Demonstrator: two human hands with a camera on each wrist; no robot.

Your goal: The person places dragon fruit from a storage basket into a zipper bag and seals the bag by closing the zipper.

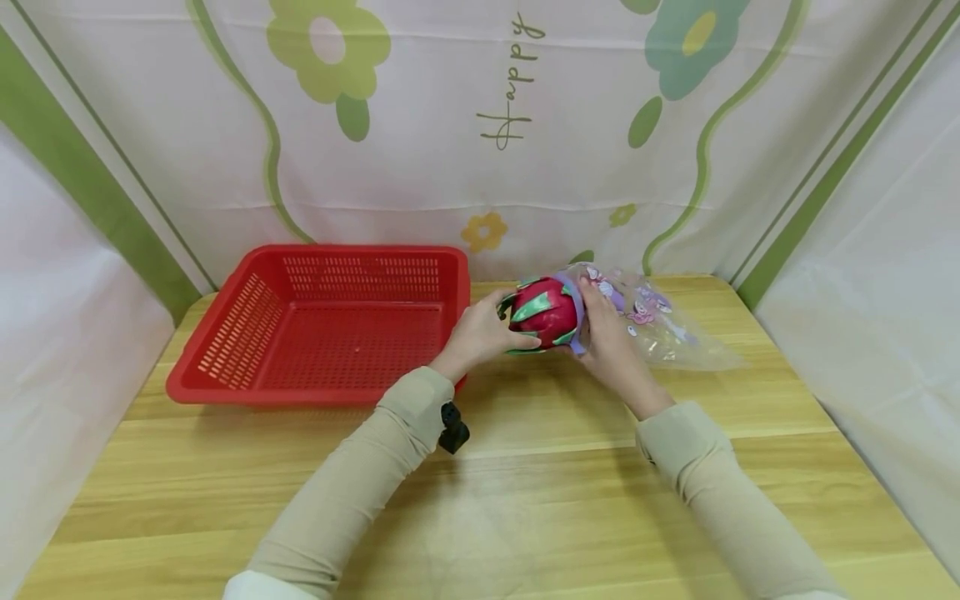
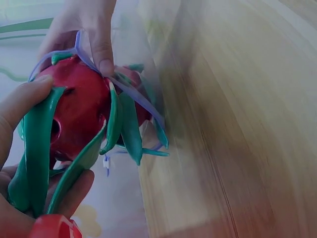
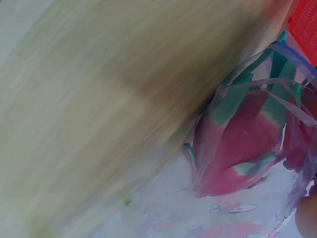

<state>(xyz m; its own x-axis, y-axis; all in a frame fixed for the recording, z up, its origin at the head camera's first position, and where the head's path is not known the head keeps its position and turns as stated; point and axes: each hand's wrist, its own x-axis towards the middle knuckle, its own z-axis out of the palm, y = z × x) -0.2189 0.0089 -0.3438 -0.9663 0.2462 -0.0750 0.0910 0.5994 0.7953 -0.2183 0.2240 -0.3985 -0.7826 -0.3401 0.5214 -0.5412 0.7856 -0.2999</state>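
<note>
My left hand [image 1: 483,329] grips a dragon fruit [image 1: 546,312], red with green scales, thumb on one side and fingers beneath. This fruit sits at the mouth of a clear plastic bag [image 1: 675,340] with a purple rim and printed cartoon figures. My right hand [image 1: 609,346] holds the bag by that rim, close against the fruit. Through the clear plastic in the right wrist view, a second dragon fruit [image 3: 242,144] shows inside the bag. Only a fingertip of the right hand [image 3: 307,218] appears at that view's edge.
A red plastic basket [image 1: 318,398] with slotted walls stands left of the hands. Everything rests on a wooden table [image 1: 525,517]. A white curtain [image 1: 435,167] printed with flowers hangs behind it. A small black device [image 1: 453,429] sits at the left wrist.
</note>
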